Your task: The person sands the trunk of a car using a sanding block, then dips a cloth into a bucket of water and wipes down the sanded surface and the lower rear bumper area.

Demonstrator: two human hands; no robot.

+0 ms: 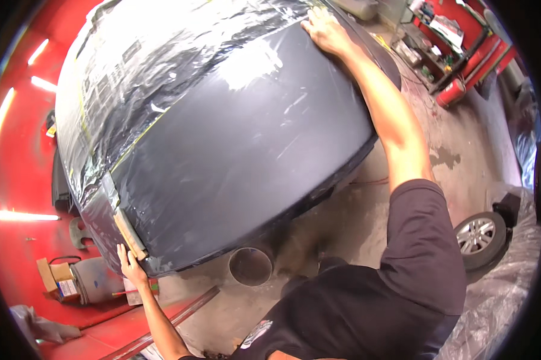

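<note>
A broad dark grey car body panel spreads out in front of me, with dull streaks and a bright glare spot on it. Clear plastic film covers its far side, bordered by a yellow-green tape line. My right hand lies at the far right of the panel, fingers spread by the film's edge. At the near left corner, my left hand rests with its fingers extended, close against the end of a long, narrow tan block. That block lies along the panel's left edge; I see no grip on it.
A red wall with light tubes is on the left, above a cardboard box and a grey bucket. A round bin stands below the panel. Right: a loose wheel, plastic sheeting and a red tool cart.
</note>
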